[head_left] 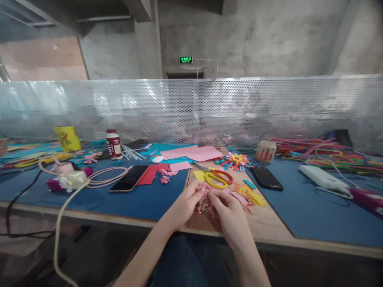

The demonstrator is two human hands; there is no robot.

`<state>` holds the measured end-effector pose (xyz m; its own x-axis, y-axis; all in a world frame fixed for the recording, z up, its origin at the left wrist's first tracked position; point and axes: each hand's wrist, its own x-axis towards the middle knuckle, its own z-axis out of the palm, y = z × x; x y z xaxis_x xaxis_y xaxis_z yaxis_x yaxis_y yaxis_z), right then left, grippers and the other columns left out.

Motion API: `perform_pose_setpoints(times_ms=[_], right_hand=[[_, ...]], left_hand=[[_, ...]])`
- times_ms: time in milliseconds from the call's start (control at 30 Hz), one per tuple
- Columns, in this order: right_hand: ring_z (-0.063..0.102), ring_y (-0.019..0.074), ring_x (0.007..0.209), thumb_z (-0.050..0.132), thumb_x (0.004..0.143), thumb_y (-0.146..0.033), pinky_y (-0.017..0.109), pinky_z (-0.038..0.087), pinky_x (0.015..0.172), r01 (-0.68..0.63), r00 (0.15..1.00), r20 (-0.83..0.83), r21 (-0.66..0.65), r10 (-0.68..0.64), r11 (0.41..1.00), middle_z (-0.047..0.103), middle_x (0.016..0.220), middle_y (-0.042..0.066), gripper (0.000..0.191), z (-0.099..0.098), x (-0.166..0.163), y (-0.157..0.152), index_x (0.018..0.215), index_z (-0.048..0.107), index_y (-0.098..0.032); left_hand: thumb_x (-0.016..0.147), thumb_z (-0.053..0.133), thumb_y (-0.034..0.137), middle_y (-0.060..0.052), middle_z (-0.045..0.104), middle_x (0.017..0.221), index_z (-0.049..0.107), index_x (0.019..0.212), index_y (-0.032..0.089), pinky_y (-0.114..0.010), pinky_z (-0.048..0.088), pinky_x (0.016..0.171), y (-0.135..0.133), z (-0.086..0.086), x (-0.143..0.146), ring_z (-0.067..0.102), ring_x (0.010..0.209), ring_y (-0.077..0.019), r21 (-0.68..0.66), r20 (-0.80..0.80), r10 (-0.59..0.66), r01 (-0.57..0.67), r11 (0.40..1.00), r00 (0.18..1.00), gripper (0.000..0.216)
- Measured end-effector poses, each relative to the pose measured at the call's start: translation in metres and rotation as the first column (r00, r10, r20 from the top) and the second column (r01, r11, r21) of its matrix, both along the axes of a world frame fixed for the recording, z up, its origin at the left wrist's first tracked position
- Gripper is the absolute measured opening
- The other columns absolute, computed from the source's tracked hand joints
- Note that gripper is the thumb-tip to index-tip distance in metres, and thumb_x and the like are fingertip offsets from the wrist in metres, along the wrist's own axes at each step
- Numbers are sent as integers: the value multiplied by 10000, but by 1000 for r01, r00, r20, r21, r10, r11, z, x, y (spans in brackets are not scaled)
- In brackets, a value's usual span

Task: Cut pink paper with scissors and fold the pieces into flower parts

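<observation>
My left hand (188,203) and my right hand (229,213) meet above the near edge of a wooden board (269,223). Both pinch a small pink paper piece (205,207) between their fingertips. The piece is mostly hidden by my fingers. Just beyond my hands lie scissors with yellow and red handles (217,177), and loose pink, yellow and orange paper scraps (249,196) sit to the right of them.
Pink and teal paper sheets (191,153), a paper flower (235,160), two phones (129,178) (266,177), a bottle (114,144), a yellow cup (67,138), a small jar (265,151), cables (101,177), a white power bank (321,176) and colourful strips (323,149) cover the blue table (143,199). A perforated metal screen (191,109) stands behind.
</observation>
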<state>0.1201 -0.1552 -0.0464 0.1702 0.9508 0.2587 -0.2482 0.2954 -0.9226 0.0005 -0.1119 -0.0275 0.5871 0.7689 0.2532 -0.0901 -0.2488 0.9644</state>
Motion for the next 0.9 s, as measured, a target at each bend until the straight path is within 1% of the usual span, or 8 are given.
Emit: perform_pose_setpoints(times_ms=[133,267,367,500,667,767,900], right_hand=[[464,115,482,579,737,-450,227,342,473,24,999,41,-6,-24,1000,606,592,23,349,-1,-1,0,869,665,-138],[482,121,491,573,748,-443,228,348,471,41,997,66,4,-41,999,612,596,24,335,-2,-1,1,851,668,-139],[521,136,541,578,753,-427,236,380,505,63,993,102,17,-65,998,634,641,30,311,-3,0,1,852,669,-147],[570,172,620,579,749,-432,261,419,557,113,979,167,17,-114,993,670,747,60,329,-4,1,1,887,672,-148],[600,199,716,573,766,-388,287,447,628,146,960,237,31,-149,989,682,849,79,301,-1,1,0,928,664,-151],[605,212,764,571,768,-372,295,453,659,172,944,276,48,-179,984,685,862,82,281,1,0,-2,914,664,-151],[602,217,776,590,749,-376,300,453,678,216,926,301,69,-226,974,688,845,81,253,3,-1,-3,834,668,-151]], left_hand=[[876,372,386,25,423,608,503,956,153,-219,318,512,-1,1,0,381,523,-91,-1,-2,5,-5,1000,1000,279],[872,379,386,26,423,612,511,946,156,-216,329,517,-2,2,0,381,528,-92,7,-12,23,-23,1000,1000,277],[867,388,388,29,417,605,515,936,155,-215,332,514,-1,2,0,375,521,-89,-2,-15,24,-24,1000,1000,274],[863,399,375,34,410,595,516,966,155,-215,337,514,-1,3,0,376,516,-89,-12,-25,25,-25,1000,999,269],[862,397,391,34,404,591,520,995,149,-211,327,505,-1,3,-1,379,517,-91,-11,-40,26,-26,1000,999,301],[867,387,385,36,411,590,515,1010,153,-212,326,510,-1,2,-1,378,518,-90,-6,-56,22,-22,1000,998,301],[862,403,362,37,421,593,513,1016,156,-212,326,517,-1,3,0,383,518,-89,-9,-56,12,-12,1000,998,279]])
